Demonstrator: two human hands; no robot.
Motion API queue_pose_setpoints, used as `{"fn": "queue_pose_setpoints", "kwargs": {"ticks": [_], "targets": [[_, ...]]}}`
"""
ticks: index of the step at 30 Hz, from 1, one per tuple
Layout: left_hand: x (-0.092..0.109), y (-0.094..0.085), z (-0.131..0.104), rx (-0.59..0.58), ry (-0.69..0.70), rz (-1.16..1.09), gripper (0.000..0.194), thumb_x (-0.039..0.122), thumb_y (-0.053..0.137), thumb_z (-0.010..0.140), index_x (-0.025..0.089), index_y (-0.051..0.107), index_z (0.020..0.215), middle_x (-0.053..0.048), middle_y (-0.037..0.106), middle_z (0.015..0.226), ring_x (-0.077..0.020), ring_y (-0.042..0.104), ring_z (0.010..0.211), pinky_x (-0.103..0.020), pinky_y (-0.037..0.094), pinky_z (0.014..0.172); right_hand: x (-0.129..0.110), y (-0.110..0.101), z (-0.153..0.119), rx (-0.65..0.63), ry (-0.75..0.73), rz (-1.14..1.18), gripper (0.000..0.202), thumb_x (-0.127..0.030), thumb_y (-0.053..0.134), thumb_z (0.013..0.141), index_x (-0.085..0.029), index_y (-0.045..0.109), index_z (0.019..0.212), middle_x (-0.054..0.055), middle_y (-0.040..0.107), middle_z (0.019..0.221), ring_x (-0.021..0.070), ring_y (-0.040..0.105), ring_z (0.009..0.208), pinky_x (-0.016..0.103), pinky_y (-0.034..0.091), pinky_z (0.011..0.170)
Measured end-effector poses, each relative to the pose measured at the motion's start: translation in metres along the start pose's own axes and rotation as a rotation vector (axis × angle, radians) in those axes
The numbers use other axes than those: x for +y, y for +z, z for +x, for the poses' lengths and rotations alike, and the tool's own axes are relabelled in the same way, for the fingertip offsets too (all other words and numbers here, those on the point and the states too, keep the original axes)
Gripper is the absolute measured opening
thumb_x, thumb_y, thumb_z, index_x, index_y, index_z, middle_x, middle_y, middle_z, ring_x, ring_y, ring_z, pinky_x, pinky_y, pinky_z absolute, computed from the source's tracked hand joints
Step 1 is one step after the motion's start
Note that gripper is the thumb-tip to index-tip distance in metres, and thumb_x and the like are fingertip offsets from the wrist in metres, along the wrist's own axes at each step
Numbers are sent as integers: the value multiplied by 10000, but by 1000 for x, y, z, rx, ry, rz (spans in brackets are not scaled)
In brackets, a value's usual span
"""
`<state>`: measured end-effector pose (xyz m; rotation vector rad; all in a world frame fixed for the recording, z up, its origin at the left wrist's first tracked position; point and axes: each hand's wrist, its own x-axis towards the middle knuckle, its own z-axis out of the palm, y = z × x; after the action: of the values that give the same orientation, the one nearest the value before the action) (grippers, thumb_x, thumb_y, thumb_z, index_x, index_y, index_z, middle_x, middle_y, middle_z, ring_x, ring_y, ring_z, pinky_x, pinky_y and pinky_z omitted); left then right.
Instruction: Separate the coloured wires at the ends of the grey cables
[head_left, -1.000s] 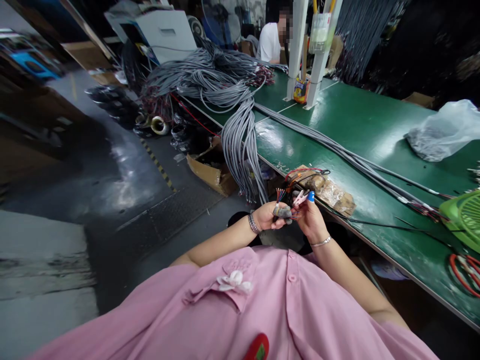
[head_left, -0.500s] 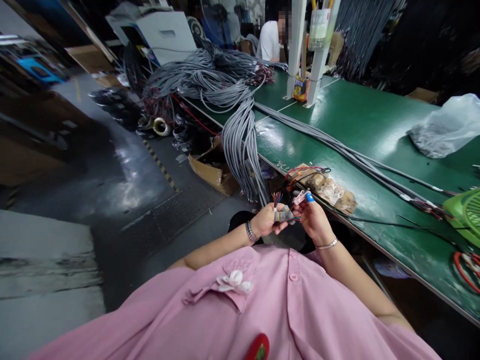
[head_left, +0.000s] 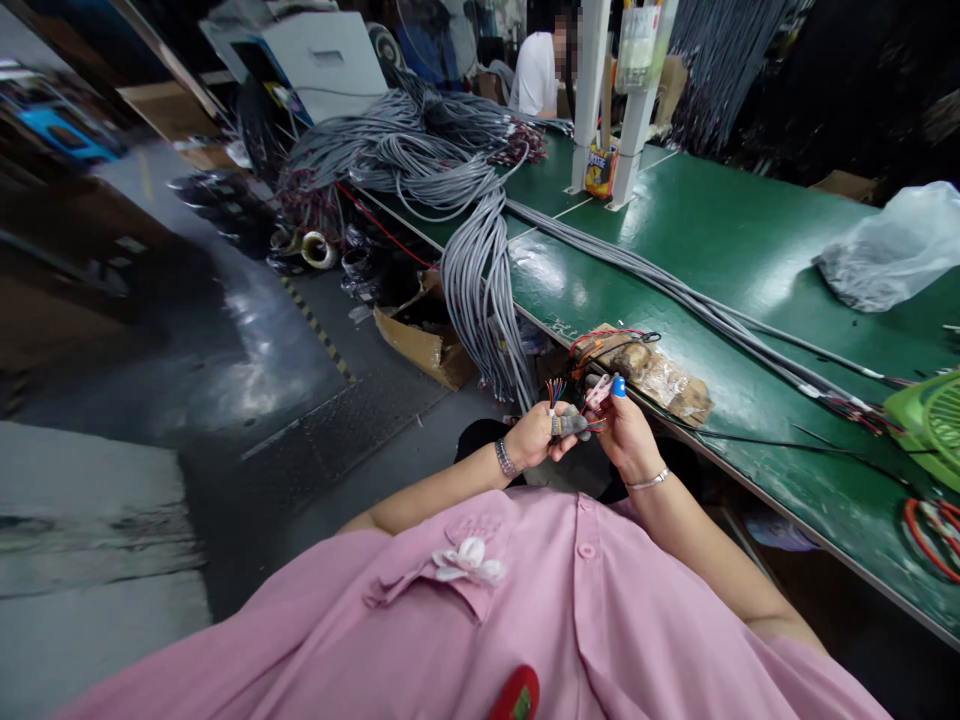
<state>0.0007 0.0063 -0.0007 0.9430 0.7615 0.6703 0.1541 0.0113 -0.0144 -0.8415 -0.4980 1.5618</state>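
Observation:
My left hand, with a grey cover on its thumb, is closed around a bunch of thin coloured wires whose ends fan out above it. Just to the right, my right hand has a blue cap on one fingertip and is closed on a small pink tool. The tool lies close to more wire ends between the two hands. Both hands are near the front edge of the green table. How the tool meets the wires is too small to tell.
Grey cables hang over the table edge and run across it. A wrapped block sits beyond my right hand. Farther right are a green fan and a plastic bag. A cardboard box stands below; a person is behind.
The pink tool has tilted slightly between my hands, and my left thumb has shifted a little on the wires. The whole view has moved slightly.

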Motion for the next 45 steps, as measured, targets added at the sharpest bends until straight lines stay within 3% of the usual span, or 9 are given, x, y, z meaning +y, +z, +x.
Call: {"fn": "queue_pose_setpoints", "kwargs": {"ticks": [12,17,22,29,35,45], "targets": [[-5,2,-12,39,44,24,430,518,754,680,112,613,683,0,572,473,-74,441,307,-186,303,298,-10,-3,-9,-53,131,78,434,-629,661,766,-205,675,853,23,677,802,119,579,632,231,502,542],[-4,10,-18,129,136,-3,398,487,744,709,126,581,679,-1,594,494,-74,469,314,-175,282,308,-7,-6,-9,-52,46,-24,245,-432,715,795,-197,680,856,7,665,766,105,561,611,223,492,553],[-3,14,-15,165,161,2,397,503,698,754,126,591,697,2,590,501,-70,473,322,-174,273,316,-6,-6,-7,-37,51,-49,340,-521,681,801,-195,682,896,6,646,724,113,546,587,234,475,534],[-7,13,-11,185,169,5,374,488,695,765,130,598,713,6,588,506,-72,481,329,-179,263,316,2,-9,-4,108,-224,-158,340,-514,720,775,-183,659,728,-25,596,622,75,464,515,195,412,496],[-8,15,-11,170,153,11,382,490,695,766,127,593,707,4,584,498,-67,477,326,-175,252,318,1,-9,3,-58,6,39,420,-603,699,749,-186,680,790,-6,632,683,97,513,553,218,450,507],[-13,14,-7,177,143,24,385,490,680,780,133,572,685,5,579,495,-65,461,317,-177,240,312,-1,-2,3,33,16,145,287,-455,764,757,-188,662,733,-28,613,623,92,494,517,228,466,518]]}}
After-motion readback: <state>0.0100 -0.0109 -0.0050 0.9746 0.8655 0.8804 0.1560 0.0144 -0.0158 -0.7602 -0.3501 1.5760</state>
